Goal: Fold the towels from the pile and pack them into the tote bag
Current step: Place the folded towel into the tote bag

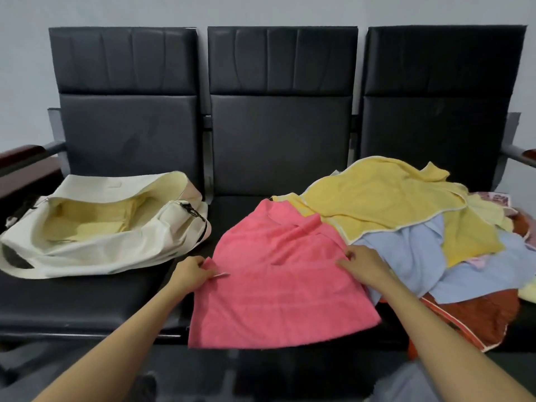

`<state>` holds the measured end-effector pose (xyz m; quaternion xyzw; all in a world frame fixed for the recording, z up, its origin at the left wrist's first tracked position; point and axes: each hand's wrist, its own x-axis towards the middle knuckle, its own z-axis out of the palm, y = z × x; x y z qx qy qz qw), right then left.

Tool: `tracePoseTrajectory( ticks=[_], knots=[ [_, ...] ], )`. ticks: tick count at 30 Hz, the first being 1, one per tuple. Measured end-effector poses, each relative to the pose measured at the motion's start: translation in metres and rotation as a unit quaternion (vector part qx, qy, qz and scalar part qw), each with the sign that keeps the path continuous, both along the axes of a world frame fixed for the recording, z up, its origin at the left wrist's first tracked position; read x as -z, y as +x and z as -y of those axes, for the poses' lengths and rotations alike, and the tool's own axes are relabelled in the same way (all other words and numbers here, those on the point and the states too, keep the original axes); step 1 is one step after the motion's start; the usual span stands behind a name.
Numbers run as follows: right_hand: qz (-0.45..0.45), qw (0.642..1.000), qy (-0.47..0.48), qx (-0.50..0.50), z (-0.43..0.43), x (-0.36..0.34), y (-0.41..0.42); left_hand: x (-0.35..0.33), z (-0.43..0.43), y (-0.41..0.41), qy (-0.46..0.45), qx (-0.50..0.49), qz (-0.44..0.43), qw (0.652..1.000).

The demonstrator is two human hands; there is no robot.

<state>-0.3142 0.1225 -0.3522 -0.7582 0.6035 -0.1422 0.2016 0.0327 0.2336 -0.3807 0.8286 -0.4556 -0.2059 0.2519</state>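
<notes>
No writing is legible anywhere, the tote bag (101, 253) included.

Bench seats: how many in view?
3: left seat holds the tote bag, middle seat the pink towel, right seat the towel pile. None seem hidden.

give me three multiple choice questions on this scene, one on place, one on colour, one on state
1. Where is the tote bag? A) left seat B) middle seat C) floor
2. Colour of the held towel? A) blue B) pink C) green
3. The tote bag's mouth is: A) zipped shut B) open C) folded flat
Answers: 1 A, it lies on that seat. 2 B, the left hand and right hand grip pink cloth. 3 B, a yellow towel shows inside.
</notes>
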Motion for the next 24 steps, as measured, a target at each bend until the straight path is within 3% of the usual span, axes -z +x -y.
tracePoseTrajectory(
  ticks=[5,11,15,19,24],
  knots=[
    [-0.042,0.996,-0.082,0.003,0.006,0.009,-0.002,0.005,0.008,-0.006,-0.015,-0.003,0.040,0.999],
    [-0.098,0.989,-0.106,0.020,0.005,0.013,0.004,0.010,0.015,-0.003,0.046,-0.019,-0.024,0.998],
    [-0.084,0.993,-0.085,0.010,0.002,0.009,0.008,0.011,0.016,-0.004,0.051,0.001,-0.068,0.996],
    [0.101,0.994,-0.018,0.047,0.007,0.005,0.008,0.002,0.015,-0.009,-0.004,0.015,-0.122,0.992],
    [0.297,0.942,0.154,0.030,0.014,-0.003,-0.004,-0.008,0.015,0.000,-0.056,-0.030,-0.285,0.956]
  ],
)
